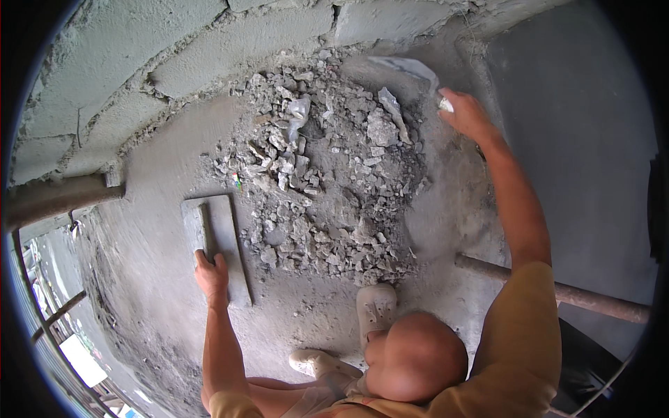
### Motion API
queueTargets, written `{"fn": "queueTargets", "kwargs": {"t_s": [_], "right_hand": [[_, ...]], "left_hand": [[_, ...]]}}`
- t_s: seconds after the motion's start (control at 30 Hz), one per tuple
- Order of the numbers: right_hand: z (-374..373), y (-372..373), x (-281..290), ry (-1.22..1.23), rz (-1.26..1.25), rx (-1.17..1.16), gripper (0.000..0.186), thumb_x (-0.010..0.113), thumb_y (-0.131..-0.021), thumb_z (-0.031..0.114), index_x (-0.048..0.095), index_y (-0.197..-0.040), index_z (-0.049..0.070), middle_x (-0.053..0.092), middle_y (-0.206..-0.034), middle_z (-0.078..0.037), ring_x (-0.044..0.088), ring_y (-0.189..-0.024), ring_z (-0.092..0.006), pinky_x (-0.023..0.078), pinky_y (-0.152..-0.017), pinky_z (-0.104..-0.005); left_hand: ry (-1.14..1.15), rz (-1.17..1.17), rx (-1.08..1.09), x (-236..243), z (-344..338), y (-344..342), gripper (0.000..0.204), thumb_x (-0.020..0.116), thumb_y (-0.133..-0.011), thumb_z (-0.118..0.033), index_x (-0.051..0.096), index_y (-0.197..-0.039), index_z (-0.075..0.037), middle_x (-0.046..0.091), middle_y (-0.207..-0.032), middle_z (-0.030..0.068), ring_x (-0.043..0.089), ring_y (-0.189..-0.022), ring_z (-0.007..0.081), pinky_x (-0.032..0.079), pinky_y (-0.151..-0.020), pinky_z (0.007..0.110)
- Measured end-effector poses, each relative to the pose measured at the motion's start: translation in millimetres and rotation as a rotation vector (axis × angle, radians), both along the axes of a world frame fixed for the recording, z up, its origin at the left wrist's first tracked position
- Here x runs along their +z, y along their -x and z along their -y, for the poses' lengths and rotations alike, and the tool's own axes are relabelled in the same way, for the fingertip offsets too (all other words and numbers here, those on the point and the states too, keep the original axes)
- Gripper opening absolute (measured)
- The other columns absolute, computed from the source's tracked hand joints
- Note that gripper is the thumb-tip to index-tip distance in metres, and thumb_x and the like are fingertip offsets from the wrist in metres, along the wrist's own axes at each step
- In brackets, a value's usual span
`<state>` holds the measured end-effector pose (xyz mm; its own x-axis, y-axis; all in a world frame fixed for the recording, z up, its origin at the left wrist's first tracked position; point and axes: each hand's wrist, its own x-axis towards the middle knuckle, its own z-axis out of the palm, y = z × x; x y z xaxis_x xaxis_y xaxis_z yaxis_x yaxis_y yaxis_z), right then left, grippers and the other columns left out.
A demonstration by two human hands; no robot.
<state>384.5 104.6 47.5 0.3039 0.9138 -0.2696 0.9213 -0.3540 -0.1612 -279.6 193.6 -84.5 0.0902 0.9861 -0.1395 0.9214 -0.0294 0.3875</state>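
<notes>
Rubble (327, 240) lies heaped on the floor (160, 157). I record the left hand (211, 277) closed around the handle (203, 230) of a float (227, 240) left of the heap, the right hand (470, 117) gripping a trowel (414, 68) by its far-right edge, near the block wall (272, 38).

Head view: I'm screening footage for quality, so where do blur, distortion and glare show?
Head view: the trowel in the right hand looks motion-blurred; the block wall bends, with black corners; a white patch at lower left looks washed out; the rubble is fairly sharp.
</notes>
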Motion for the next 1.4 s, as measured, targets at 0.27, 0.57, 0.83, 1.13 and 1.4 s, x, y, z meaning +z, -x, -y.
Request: {"fn": "queueTargets", "kwargs": {"t_s": [0.27,0.57,0.83,1.13,1.4], "right_hand": [[-44,1,-16,0.131,0.282,-0.168,0.048,0.069,-0.090,0.028,0.057,-0.132,0.008,0.067,-0.115,-0.021,0.062,-0.112,-0.0382,0.049,-0.095,-0.0473],[-53,14,4,0.174,0.254,-0.229,0.050,0.069,-0.089,0.029,0.057,-0.133,0.009,0.066,-0.121,-0.018,0.060,-0.116,-0.0374,0.047,-0.098,-0.0463],[-43,18,-61,0.057,0.103,-0.282,0.054,0.068,-0.088,0.034,0.055,-0.134,0.007,0.066,-0.120,-0.022,0.061,-0.115,-0.0403,0.048,-0.096,-0.0490],[-33,49,-47,-0.016,0.123,-0.102,0.050,0.067,-0.087,0.028,0.057,-0.131,0.007,0.068,-0.110,-0.025,0.064,-0.104,-0.0440,0.050,-0.090,-0.0514],[-44,39,-65,0.047,0.148,-0.267,0.050,0.068,-0.086,0.029,0.057,-0.131,0.009,0.068,-0.110,-0.023,0.063,-0.107,-0.0425,0.050,-0.092,-0.0506]], "left_hand": [[0.049,-0.040,0.030,-4,2,1,0.026,0.057,-0.084,-0.022,0.053,-0.099,-0.001,0.062,-0.079,0.0314,0.060,-0.074,0.0528,0.045,-0.063,0.059],[0.014,-0.039,-0.013,-12,-1,13,0.027,0.056,-0.084,-0.023,0.052,-0.105,-0.005,0.064,-0.076,0.0299,0.062,-0.073,0.0520,0.048,-0.063,0.059],[0.012,-0.073,0.001,-15,-1,10,0.026,0.057,-0.084,-0.023,0.052,-0.102,-0.005,0.064,-0.075,0.0293,0.062,-0.069,0.0512,0.048,-0.062,0.059],[0.006,-0.058,-0.007,-11,1,9,0.024,0.056,-0.084,-0.021,0.051,-0.101,-0.005,0.063,-0.073,0.0285,0.062,-0.068,0.0511,0.048,-0.061,0.059],[-0.008,-0.022,-0.002,-11,2,7,0.024,0.056,-0.084,-0.021,0.052,-0.101,-0.006,0.063,-0.073,0.0287,0.062,-0.069,0.0508,0.047,-0.062,0.059]]}}
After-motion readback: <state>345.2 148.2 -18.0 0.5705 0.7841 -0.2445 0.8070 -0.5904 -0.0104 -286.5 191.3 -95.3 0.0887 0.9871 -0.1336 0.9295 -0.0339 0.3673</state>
